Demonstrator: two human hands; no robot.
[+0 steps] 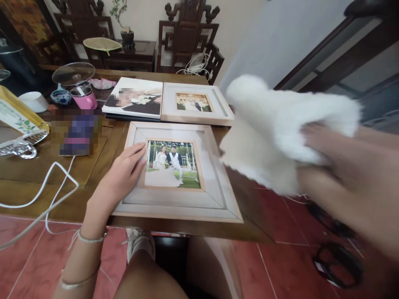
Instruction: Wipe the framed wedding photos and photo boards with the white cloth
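Note:
A pale wooden picture frame (187, 203) lies face up at the table's near edge, holding a photo of a couple on a swing. My left hand (120, 176) rests on its left border, fingers stretched out and fingertips by the inner edge of the mount. Raised to the right of the frame, my right hand (330, 162) grips a fluffy white cloth (274, 124). Motion blurs both the hand and the cloth, which hangs in the air apart from the frame.
Behind lie a second pale frame (193, 116) and a white-edged photo panel (134, 97). To the left are a pink mug (84, 97), a clear hair claw (23, 145), a yellow-and-white pack (18, 110) and a white cable (62, 201). A dark round object (338, 265) sits on the red floor.

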